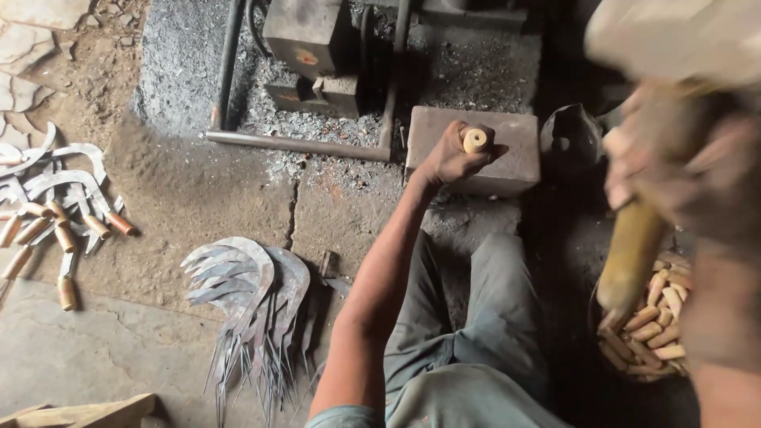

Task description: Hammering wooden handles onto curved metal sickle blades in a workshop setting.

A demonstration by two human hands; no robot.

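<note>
My left hand [453, 158] is closed around a round wooden handle [475, 140], held upright on a flat metal block [507, 143]. My right hand [674, 158] is raised close to the camera and blurred, gripping the wooden shaft of a hammer [634, 246]; the hammer's pale head [674, 36] fills the top right corner. A basket of loose wooden handles [654, 317] stands below the right hand.
A fan of bare sickle blades [246, 293] lies on the floor at lower centre. Finished sickles with wooden handles [63, 214] are piled at the left. A metal frame and blocks [317, 87] sit in ash behind the metal block. A dark pot [571, 139] stands beside it.
</note>
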